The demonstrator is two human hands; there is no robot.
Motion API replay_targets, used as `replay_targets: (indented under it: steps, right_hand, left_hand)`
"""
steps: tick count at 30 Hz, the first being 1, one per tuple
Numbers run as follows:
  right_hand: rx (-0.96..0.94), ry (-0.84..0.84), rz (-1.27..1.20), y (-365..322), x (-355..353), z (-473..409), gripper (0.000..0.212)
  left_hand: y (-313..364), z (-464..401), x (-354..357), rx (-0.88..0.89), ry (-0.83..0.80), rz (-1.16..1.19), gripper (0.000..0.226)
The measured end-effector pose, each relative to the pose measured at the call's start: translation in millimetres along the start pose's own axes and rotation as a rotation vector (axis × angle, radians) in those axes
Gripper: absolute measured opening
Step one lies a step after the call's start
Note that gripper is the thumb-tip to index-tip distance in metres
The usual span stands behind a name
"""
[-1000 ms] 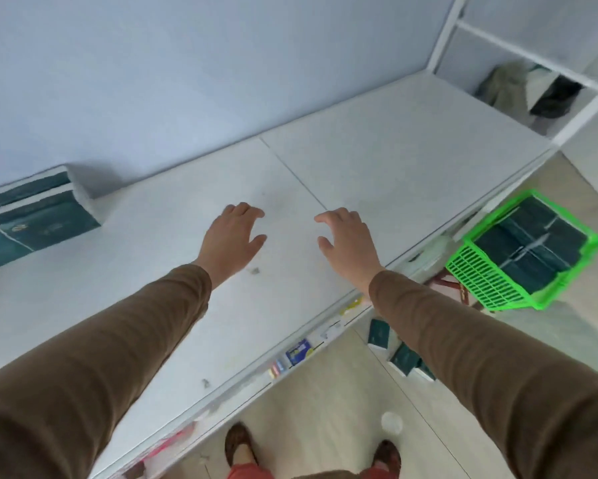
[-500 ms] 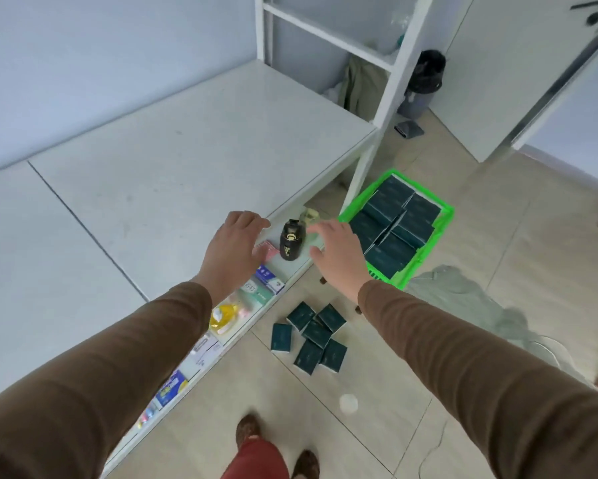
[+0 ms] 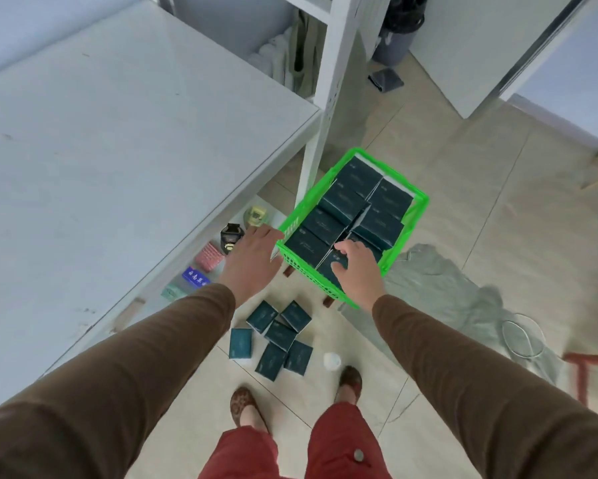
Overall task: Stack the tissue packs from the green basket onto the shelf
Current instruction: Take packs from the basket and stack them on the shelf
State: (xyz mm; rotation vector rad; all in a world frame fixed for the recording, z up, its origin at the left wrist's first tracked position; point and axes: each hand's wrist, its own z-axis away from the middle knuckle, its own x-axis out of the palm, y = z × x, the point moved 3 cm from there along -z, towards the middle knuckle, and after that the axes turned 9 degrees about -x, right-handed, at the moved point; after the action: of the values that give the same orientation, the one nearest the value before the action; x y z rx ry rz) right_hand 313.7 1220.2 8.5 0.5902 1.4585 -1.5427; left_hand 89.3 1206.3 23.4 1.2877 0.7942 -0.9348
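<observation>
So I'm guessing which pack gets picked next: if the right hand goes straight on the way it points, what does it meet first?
Probably the nearest tissue pack in the green basket; the right hand looks just above it, though depth is unclear.

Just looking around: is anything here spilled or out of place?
Yes. Several dark packs lie scattered on the floor at odd angles, in front of the green basket, whose own packs sit in rows. A crumpled grey cloth also lies on the floor beside the basket.
</observation>
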Motion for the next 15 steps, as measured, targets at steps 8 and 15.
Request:
replay_targets:
  steps: [8, 15]
  right_hand:
    - [0.202, -0.070, -0.050, 144, -11, -92, 0.045]
    - [0.299, -0.019, 0.040, 232, -16, -159, 0.059]
  left_hand:
    - [56, -126, 96, -0.135, -0.162, -0.015, 0.047]
    - [87, -250, 158, -0.256, -0.183, -0.090, 0.057]
